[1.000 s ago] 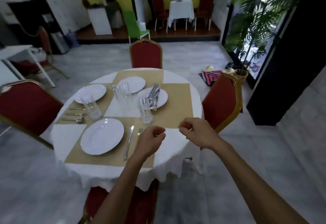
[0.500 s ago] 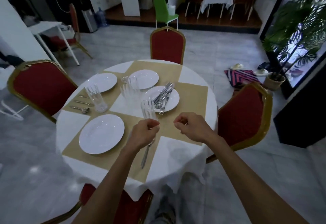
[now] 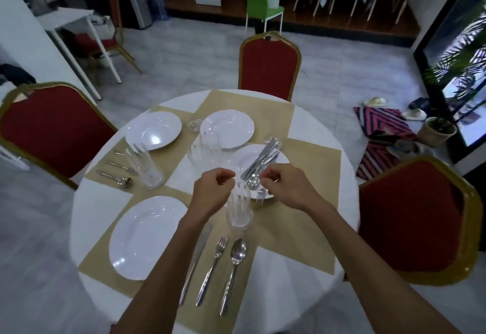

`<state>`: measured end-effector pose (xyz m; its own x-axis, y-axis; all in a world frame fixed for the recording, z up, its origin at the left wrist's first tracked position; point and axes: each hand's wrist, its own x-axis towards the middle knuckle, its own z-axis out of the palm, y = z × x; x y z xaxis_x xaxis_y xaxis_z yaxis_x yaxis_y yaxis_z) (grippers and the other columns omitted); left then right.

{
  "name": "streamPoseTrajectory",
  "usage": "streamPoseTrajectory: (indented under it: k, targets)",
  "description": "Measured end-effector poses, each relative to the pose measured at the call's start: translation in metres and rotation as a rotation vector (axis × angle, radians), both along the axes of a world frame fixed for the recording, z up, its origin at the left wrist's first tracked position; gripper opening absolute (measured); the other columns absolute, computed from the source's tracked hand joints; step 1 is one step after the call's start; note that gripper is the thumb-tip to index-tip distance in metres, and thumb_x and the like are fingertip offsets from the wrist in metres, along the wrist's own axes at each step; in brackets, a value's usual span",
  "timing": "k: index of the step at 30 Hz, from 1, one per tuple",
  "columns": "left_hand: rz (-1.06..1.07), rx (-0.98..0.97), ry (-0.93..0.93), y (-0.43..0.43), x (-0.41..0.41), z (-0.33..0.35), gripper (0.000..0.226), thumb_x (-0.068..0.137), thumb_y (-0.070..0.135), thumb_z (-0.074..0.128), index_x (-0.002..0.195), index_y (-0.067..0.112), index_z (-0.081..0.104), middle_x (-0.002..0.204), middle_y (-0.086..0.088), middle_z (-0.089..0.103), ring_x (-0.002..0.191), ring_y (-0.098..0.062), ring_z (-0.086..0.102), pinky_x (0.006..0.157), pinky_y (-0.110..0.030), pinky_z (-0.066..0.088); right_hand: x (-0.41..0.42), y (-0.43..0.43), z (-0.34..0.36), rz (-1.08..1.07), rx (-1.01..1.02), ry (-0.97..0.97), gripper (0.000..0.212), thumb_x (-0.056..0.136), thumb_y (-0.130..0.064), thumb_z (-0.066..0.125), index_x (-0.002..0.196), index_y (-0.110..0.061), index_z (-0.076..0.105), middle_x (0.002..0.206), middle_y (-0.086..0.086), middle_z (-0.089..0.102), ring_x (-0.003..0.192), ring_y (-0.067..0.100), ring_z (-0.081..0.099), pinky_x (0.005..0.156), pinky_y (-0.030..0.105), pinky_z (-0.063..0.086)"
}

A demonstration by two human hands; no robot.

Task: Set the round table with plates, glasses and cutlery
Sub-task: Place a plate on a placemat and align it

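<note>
Your left hand (image 3: 213,193) and right hand (image 3: 286,187) had moved from the near plate (image 3: 147,236) to the spare cutlery (image 3: 263,160), leaving knife (image 3: 196,262), fork (image 3: 213,268) and spoon (image 3: 235,262) beside that plate on the bench (image 3: 289,294). Left curled, apparently empty; right curled, hold unclear. Two places likely remained.

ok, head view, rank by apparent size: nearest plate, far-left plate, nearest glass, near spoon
1. nearest plate
2. far-left plate, smaller-looking, though likely only because it sits farther away
3. nearest glass and near spoon: unranked; the spoon looks longer, the glass wider
</note>
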<state>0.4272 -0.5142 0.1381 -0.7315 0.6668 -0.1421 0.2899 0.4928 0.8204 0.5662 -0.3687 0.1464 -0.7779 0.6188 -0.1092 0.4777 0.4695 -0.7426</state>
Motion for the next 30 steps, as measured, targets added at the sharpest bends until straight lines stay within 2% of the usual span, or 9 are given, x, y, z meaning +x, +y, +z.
streamPoseTrajectory:
  k: [3, 6, 10, 14, 20, 24, 30]
  targets:
    - [0.019, -0.002, -0.006, 0.011, -0.027, -0.004, 0.021, 0.091, 0.023, 0.062, 0.11, 0.025, 0.071, 0.097, 0.012, 0.069, 0.092, -0.005, 0.065, 0.087, -0.029, 0.055, -0.032, 0.011, -0.004, -0.009, -0.023, 0.007, 0.008, 0.089, -0.017, 0.064, 0.089, -0.02, 0.072, 0.077, -0.018, 0.067, 0.069, -0.01, 0.059, 0.064, 0.005, 0.04]
    - [0.013, -0.013, -0.005, 0.023, -0.045, -0.006, 0.022, 0.092, 0.022, 0.061, 0.112, 0.024, 0.07, 0.1, 0.01, 0.069, 0.094, -0.007, 0.065, 0.088, -0.028, 0.054, -0.056, 0.02, -0.008, -0.006, -0.043, -0.003, 0.009, 0.09, -0.017, 0.064, 0.093, -0.02, 0.072, 0.079, -0.016, 0.066, 0.07, -0.006, 0.06, 0.064, 0.001, 0.04]
    - [-0.014, -0.039, -0.013, 0.044, -0.064, -0.011, 0.024, 0.093, 0.021, 0.061, 0.115, 0.022, 0.07, 0.106, 0.008, 0.069, 0.098, -0.008, 0.063, 0.086, -0.022, 0.048, -0.079, 0.039, -0.014, -0.018, -0.071, -0.01, 0.011, 0.091, -0.018, 0.063, 0.098, -0.02, 0.071, 0.081, -0.014, 0.068, 0.072, -0.003, 0.062, 0.061, 0.001, 0.04]
    - [-0.056, -0.095, -0.02, 0.067, -0.078, -0.018, 0.026, 0.091, 0.023, 0.063, 0.116, 0.021, 0.07, 0.109, 0.006, 0.071, 0.099, -0.009, 0.063, 0.09, -0.024, 0.049, -0.087, 0.06, -0.02, -0.056, -0.092, -0.023, 0.012, 0.091, -0.018, 0.063, 0.1, -0.019, 0.071, 0.081, -0.012, 0.067, 0.075, 0.002, 0.062, 0.064, 0.005, 0.039]
    - [-0.111, -0.173, -0.036, 0.099, -0.089, -0.035, 0.026, 0.091, 0.023, 0.063, 0.116, 0.019, 0.07, 0.11, 0.004, 0.071, 0.098, -0.009, 0.062, 0.085, -0.022, 0.045, -0.094, 0.091, -0.042, -0.122, -0.114, -0.058, 0.013, 0.089, -0.021, 0.065, 0.098, -0.024, 0.073, 0.084, -0.013, 0.069, 0.078, 0.001, 0.064, 0.067, 0.008, 0.041]
    - [-0.142, -0.182, -0.013, 0.129, -0.095, -0.036, 0.024, 0.091, 0.023, 0.062, 0.113, 0.018, 0.071, 0.104, 0.005, 0.07, 0.095, -0.008, 0.061, 0.083, -0.021, 0.043, -0.107, 0.107, -0.052, -0.11, -0.133, -0.048, 0.012, 0.091, -0.018, 0.065, 0.099, -0.022, 0.072, 0.081, -0.017, 0.065, 0.074, -0.007, 0.059, 0.061, -0.001, 0.039]
    - [-0.153, -0.197, 0.048, 0.169, -0.122, -0.029, 0.024, 0.091, 0.022, 0.06, 0.112, 0.017, 0.072, 0.108, 0.003, 0.072, 0.104, -0.013, 0.063, 0.083, -0.02, 0.042, -0.14, 0.136, -0.062, -0.127, -0.158, -0.035, 0.013, 0.091, -0.017, 0.064, 0.103, -0.017, 0.069, 0.089, -0.008, 0.068, 0.076, 0.001, 0.061, 0.064, 0.003, 0.042]
